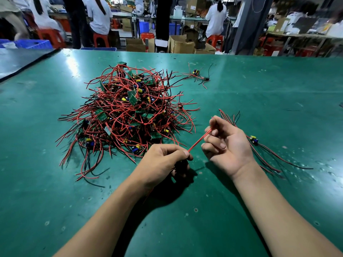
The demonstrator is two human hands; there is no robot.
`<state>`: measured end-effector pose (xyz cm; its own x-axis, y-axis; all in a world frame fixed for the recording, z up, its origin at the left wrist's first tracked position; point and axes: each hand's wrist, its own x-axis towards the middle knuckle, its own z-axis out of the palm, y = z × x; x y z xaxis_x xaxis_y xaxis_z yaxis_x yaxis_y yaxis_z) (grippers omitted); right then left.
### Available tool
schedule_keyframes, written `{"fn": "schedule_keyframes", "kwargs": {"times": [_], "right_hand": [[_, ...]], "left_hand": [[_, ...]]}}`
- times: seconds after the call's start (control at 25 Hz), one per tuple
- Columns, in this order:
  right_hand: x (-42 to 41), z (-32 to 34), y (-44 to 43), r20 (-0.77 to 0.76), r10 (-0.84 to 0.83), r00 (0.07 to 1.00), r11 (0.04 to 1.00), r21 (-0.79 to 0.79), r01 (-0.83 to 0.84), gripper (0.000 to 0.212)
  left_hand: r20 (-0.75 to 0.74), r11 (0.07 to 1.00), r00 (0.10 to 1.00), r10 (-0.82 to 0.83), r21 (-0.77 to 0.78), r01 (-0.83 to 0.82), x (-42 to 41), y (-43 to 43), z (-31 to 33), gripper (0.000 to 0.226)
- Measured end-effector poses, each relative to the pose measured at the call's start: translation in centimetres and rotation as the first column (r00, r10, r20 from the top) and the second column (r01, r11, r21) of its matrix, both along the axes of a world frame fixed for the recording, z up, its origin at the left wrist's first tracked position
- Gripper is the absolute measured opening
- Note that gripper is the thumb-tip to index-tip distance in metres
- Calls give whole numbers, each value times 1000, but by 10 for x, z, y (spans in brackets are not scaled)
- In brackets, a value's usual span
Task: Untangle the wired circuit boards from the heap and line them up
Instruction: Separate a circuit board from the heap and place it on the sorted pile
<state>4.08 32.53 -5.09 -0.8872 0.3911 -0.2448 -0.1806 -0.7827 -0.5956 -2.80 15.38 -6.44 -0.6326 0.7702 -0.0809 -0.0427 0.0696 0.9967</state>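
Observation:
A tangled heap [128,112] of small green circuit boards with red and black wires lies on the green table [259,86], left of centre. In front of it my left hand [161,162] pinches the lower end of a taut red wire [198,140]; a dark item is hidden under its fingers. My right hand [228,143], palm up, pinches the upper end of that wire. A separated board [254,140] with long wires lies on the table just right of my right hand.
Another loose board with wires [196,74] lies farther back, right of the heap. A dark mat [20,62] covers the table's far left corner. Beyond the table stand cardboard boxes [178,44], red stools and seated people.

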Motion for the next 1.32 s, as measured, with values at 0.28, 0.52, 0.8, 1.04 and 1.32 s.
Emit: {"fn": "schedule_keyframes", "kwargs": {"times": [0.28,0.52,0.8,1.04,1.32], "right_hand": [[-3,-26,5,-39,-498,867,366,897,250,4],[-3,-31,5,-176,-587,790,108,950,292,11],[2,-25,-3,223,-49,974,758,643,-110,49],[4,-23,-21,216,197,956,710,642,-291,30],[-4,-23,-14,190,-188,964,726,687,7,27]], "left_hand": [[29,1000,1000,-7,-22,8,-1,-3,4,23],[34,1000,999,-9,-29,10,0,-5,6,27],[102,1000,995,20,14,-21,-1,-5,9,24],[148,999,989,29,36,-35,-2,-6,9,26],[121,999,992,36,10,-38,-1,-3,10,22]]}}
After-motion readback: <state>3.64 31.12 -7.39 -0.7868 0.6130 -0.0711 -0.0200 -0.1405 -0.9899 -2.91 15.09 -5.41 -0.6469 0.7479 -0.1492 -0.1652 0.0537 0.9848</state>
